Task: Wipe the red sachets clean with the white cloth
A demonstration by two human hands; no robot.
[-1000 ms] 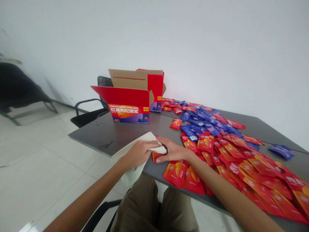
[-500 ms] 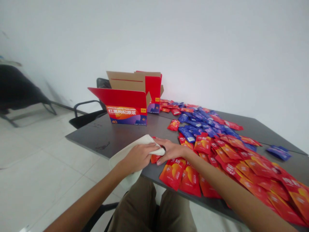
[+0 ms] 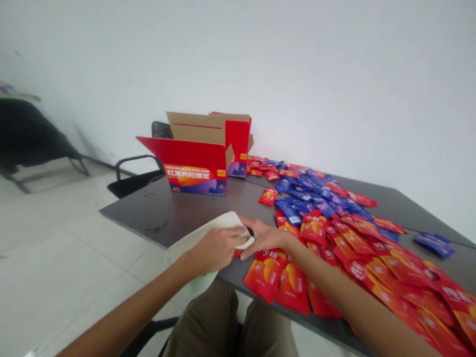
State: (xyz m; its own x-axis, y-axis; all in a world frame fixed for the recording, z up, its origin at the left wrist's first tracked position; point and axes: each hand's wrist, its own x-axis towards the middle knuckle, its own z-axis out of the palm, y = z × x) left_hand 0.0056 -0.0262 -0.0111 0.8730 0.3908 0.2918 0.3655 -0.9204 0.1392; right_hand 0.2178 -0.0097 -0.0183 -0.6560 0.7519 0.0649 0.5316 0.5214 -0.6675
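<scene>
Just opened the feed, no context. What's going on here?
A seated person grips a white cloth in the left hand, and the right hand is at its bunched end, right beside red sachets spread across a dark grey table. Blue sachets lie among them farther along, and an open red carton stands near the table's far side.

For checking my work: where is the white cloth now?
In the head view, the cloth hangs over the table's near edge, in the left hand, touching the right hand.
</scene>
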